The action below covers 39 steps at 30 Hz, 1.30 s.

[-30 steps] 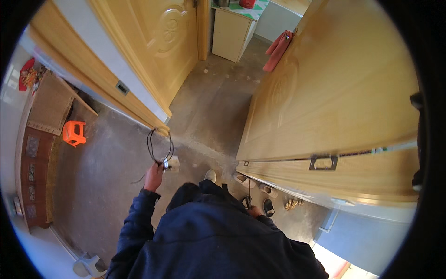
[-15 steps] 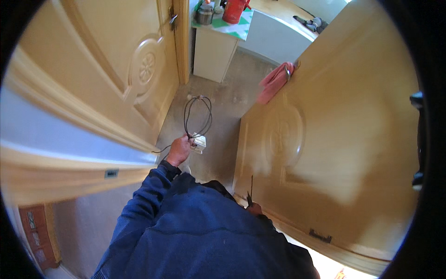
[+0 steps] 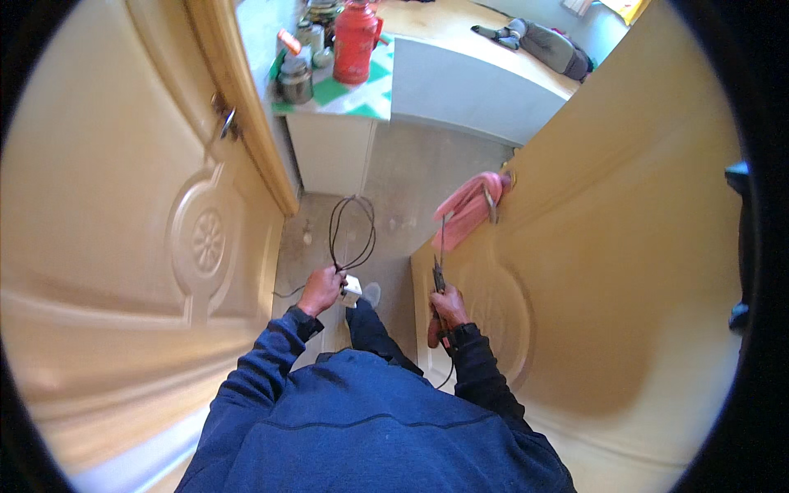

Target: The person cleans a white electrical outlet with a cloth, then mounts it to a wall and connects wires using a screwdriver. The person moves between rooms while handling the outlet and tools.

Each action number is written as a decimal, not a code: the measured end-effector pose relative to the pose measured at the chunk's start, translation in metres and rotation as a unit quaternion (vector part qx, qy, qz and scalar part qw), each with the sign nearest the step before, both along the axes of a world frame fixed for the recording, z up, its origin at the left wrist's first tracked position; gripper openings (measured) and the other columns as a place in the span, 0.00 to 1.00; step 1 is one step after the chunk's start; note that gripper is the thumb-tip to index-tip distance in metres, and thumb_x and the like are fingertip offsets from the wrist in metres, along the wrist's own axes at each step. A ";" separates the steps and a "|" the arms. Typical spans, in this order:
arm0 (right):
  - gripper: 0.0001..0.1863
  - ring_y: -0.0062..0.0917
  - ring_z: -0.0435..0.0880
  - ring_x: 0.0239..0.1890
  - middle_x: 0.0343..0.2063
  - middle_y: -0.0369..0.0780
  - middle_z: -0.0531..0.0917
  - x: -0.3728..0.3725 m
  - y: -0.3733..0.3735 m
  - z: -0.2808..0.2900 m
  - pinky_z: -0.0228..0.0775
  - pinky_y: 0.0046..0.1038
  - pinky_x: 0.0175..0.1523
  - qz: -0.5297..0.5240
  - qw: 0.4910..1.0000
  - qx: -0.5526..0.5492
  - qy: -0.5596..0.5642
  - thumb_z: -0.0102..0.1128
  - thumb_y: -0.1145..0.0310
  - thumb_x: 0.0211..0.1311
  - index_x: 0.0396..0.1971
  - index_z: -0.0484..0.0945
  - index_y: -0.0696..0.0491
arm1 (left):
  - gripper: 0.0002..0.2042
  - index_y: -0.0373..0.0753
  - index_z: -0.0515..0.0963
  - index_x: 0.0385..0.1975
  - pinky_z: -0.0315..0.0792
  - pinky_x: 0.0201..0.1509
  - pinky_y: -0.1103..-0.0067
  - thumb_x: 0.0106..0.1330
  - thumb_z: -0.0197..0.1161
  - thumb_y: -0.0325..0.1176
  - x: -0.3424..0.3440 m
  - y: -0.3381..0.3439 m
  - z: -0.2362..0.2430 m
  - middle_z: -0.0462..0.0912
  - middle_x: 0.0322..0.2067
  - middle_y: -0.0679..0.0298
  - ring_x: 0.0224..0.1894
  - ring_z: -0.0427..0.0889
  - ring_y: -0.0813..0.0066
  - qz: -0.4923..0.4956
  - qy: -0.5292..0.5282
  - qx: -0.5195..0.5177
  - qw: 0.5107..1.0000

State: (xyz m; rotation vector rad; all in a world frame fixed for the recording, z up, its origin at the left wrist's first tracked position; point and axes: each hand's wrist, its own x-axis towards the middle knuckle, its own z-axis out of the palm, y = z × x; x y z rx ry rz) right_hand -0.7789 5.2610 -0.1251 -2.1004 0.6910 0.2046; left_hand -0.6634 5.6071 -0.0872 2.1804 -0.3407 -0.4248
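Note:
My left hand [image 3: 322, 289] is closed on a loosely looped black cable [image 3: 352, 232], whose loops stand up beyond the fingers. A small white box [image 3: 351, 291] hangs right beside that hand; whether the fingers grip it too is hidden. One cable end trails off to the left, near the door. In my right hand [image 3: 449, 307] is a pair of dark pliers [image 3: 438, 275], jaws pointing away from me. A thin dark rod [image 3: 443, 232] sticks out past the jaws; its lower part is hidden. A dark cord [image 3: 449, 376] hangs below the right hand.
A wooden door [image 3: 99, 222] with a handle stands at left, another door [image 3: 608, 271] at right with a pink cloth [image 3: 470, 212] on its handle. Ahead, a cabinet [image 3: 330, 156] carries a red thermos [image 3: 355, 45] and jars. Behind is a raised platform [image 3: 468, 70] with a grey bundle.
I have moved forward between the doors, and the cabinet and pink cloth appear nearer. My right hand has come up and forward with the pliers; my left still holds the looped cable.

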 end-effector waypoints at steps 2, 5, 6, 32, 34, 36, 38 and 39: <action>0.09 0.29 0.83 0.24 0.21 0.41 0.82 0.085 -0.019 0.013 0.75 0.34 0.30 -0.007 0.978 0.174 -0.114 0.58 0.68 0.58 0.35 0.78 0.58 | 0.16 0.31 0.82 0.35 0.79 0.40 0.63 0.74 0.55 0.38 0.042 -0.021 -0.007 0.88 0.29 0.52 0.33 0.89 0.55 0.037 0.006 -0.034 0.999; 0.03 0.22 0.77 0.19 0.20 0.35 0.76 0.173 -0.032 0.029 0.71 0.27 0.25 -0.043 0.968 0.207 -0.135 0.56 0.74 0.59 0.33 0.73 0.54 | 0.16 0.30 0.82 0.37 0.79 0.40 0.64 0.74 0.56 0.39 0.093 -0.042 -0.020 0.89 0.30 0.52 0.32 0.89 0.57 0.037 0.078 -0.051 0.995; 0.03 0.22 0.77 0.19 0.20 0.35 0.76 0.208 -0.042 0.037 0.71 0.28 0.24 -0.054 0.966 0.206 -0.143 0.56 0.74 0.59 0.33 0.73 0.54 | 0.14 0.31 0.82 0.38 0.79 0.38 0.67 0.75 0.56 0.37 0.108 -0.054 -0.018 0.89 0.29 0.53 0.32 0.89 0.60 0.054 0.120 -0.093 0.987; 0.13 0.37 0.91 0.35 0.28 0.48 0.89 0.461 -0.378 -0.066 0.81 0.37 0.42 -0.456 0.885 0.089 0.023 0.62 0.67 0.52 0.29 0.88 0.61 | 0.15 0.31 0.79 0.39 0.83 0.41 0.76 0.81 0.52 0.37 0.506 -0.359 -0.005 0.88 0.33 0.59 0.35 0.88 0.73 -0.205 0.161 -0.094 0.961; 0.13 0.38 0.91 0.34 0.30 0.49 0.89 0.444 -0.385 -0.077 0.80 0.39 0.42 -0.506 0.858 0.070 0.059 0.62 0.68 0.52 0.30 0.88 0.62 | 0.15 0.30 0.79 0.39 0.84 0.41 0.76 0.81 0.52 0.37 0.525 -0.374 -0.008 0.88 0.33 0.59 0.35 0.88 0.73 -0.246 0.116 -0.064 0.960; 0.15 0.40 0.91 0.36 0.30 0.50 0.89 0.426 -0.390 -0.086 0.81 0.40 0.43 -0.520 0.851 0.068 0.042 0.62 0.67 0.51 0.32 0.87 0.64 | 0.14 0.31 0.79 0.39 0.83 0.40 0.76 0.81 0.53 0.36 0.539 -0.390 -0.013 0.88 0.33 0.60 0.35 0.88 0.74 -0.236 0.158 -0.090 0.955; 0.16 0.41 0.91 0.36 0.31 0.51 0.89 0.412 -0.394 -0.091 0.81 0.40 0.43 -0.549 0.832 0.052 0.061 0.63 0.66 0.51 0.32 0.87 0.65 | 0.13 0.32 0.78 0.39 0.84 0.40 0.77 0.81 0.53 0.36 0.552 -0.405 -0.018 0.88 0.34 0.61 0.35 0.87 0.75 -0.232 0.194 -0.104 0.947; 0.16 0.41 0.91 0.36 0.30 0.51 0.89 0.409 -0.394 -0.097 0.80 0.40 0.42 -0.534 0.841 0.046 0.073 0.63 0.66 0.51 0.32 0.87 0.65 | 0.13 0.32 0.78 0.39 0.84 0.40 0.77 0.81 0.53 0.36 0.558 -0.411 -0.023 0.88 0.34 0.62 0.35 0.87 0.76 -0.226 0.215 -0.110 0.944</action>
